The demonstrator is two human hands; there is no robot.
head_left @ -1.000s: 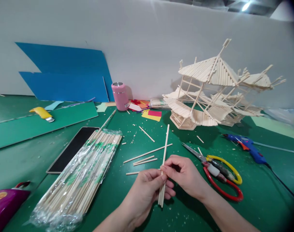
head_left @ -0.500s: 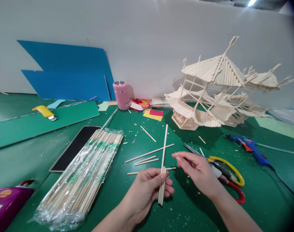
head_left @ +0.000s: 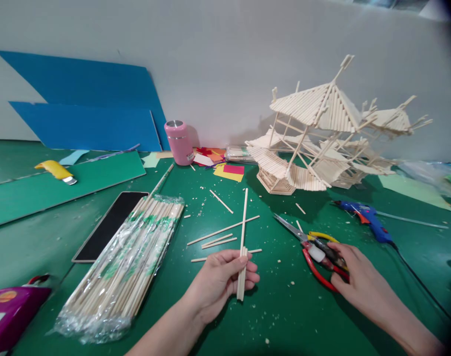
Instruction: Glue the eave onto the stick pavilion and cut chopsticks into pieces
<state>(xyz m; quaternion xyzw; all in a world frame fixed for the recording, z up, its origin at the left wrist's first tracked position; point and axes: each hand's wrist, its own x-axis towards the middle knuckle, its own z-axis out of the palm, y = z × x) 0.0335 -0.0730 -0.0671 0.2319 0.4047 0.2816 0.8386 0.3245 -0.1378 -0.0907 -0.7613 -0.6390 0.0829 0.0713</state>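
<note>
My left hand (head_left: 221,282) pinches a few thin wooden sticks (head_left: 243,237) together; one long stick rises well past the shorter ones. My right hand (head_left: 359,277) rests on the red and yellow handles of the scissors (head_left: 314,244), which lie on the green mat with blades pointing up and left. Its fingers curl over the handles; the scissors are still flat on the mat. Loose cut sticks (head_left: 221,236) lie just beyond my left hand.
A plastic-wrapped bundle of sticks (head_left: 129,269) and a dark phone (head_left: 110,225) lie at left. A stick-built model house (head_left: 322,138) stands at the back right, a blue glue gun (head_left: 366,217) beside it. Pink cup (head_left: 178,142), yellow knife (head_left: 57,170), purple object (head_left: 10,309).
My right hand let go of the sticks and moved right and down onto the scissors' handles. My left hand kept the sticks and stayed nearly in place.
</note>
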